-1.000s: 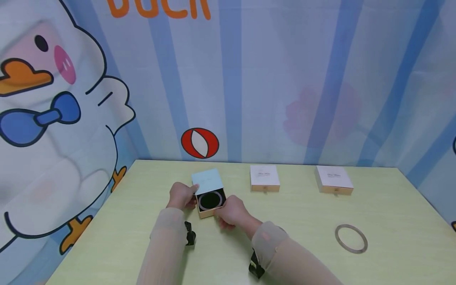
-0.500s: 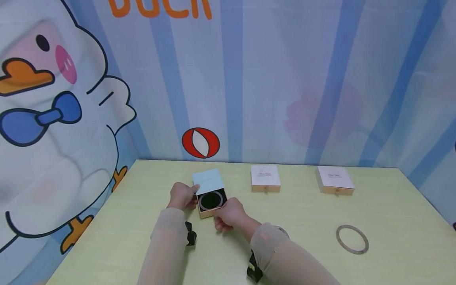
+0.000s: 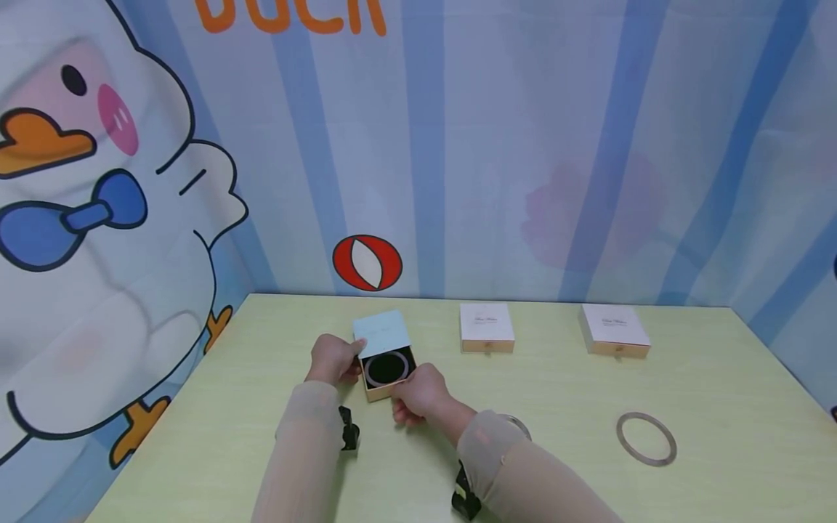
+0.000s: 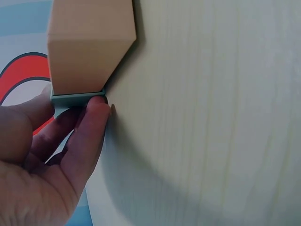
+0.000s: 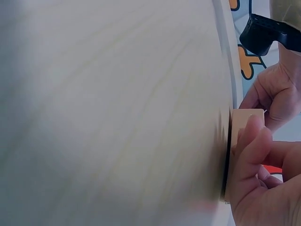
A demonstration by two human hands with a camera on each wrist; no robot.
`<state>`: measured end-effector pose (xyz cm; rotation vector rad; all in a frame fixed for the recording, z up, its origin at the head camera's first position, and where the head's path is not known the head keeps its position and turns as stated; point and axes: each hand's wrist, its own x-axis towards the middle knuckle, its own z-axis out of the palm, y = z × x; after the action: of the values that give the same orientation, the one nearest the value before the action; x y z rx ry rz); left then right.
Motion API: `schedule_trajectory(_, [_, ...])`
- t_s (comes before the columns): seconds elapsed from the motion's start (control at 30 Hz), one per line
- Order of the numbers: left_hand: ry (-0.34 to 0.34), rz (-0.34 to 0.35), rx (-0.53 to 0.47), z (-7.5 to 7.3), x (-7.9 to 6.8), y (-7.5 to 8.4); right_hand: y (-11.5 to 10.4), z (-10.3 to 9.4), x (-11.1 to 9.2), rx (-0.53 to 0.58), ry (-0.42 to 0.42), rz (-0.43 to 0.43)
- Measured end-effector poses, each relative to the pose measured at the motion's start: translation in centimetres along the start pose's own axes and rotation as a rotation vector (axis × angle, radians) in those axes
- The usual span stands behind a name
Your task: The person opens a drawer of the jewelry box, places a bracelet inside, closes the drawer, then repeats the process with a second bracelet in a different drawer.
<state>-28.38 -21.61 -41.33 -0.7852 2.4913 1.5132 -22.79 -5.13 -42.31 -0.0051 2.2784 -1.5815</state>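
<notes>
A drawer-style jewellery box with a light blue sleeve (image 3: pixel 381 332) sits left of the table's middle. Its tan drawer (image 3: pixel 379 392) is partly pulled out toward me, and a grey bangle (image 3: pixel 368 372) lies on the black lining inside. My left hand (image 3: pixel 332 358) grips the sleeve's left side between thumb and fingers; the left wrist view shows the fingertips on the blue edge (image 4: pixel 70 100). At the drawer's front right corner, my right hand (image 3: pixel 423 392) holds the drawer front (image 5: pixel 247 115) with bent fingers. Part of that grip is hidden in the head view.
Two boxes with pale tops, a middle one (image 3: pixel 487 327) and a right one (image 3: pixel 615 330), stand along the back edge. A loose bangle (image 3: pixel 646 439) lies at right on the table (image 3: pixel 556 385). Another ring (image 3: pixel 520 426) is partly hidden behind my right sleeve. A printed curtain hangs behind.
My right hand and forearm have shifted slightly, with the fingers lower at the drawer's corner, exposing more of the ring behind the sleeve. The box and left hand stay nearly still.
</notes>
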Motion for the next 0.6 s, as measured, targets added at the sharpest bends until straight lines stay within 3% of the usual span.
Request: schedule_trajectory(0.6, [-0.025, 0.002, 0.006, -0.12, -0.01, 0.30, 0.10, 0.08, 0.24, -0.002, 0.006, -0.022])
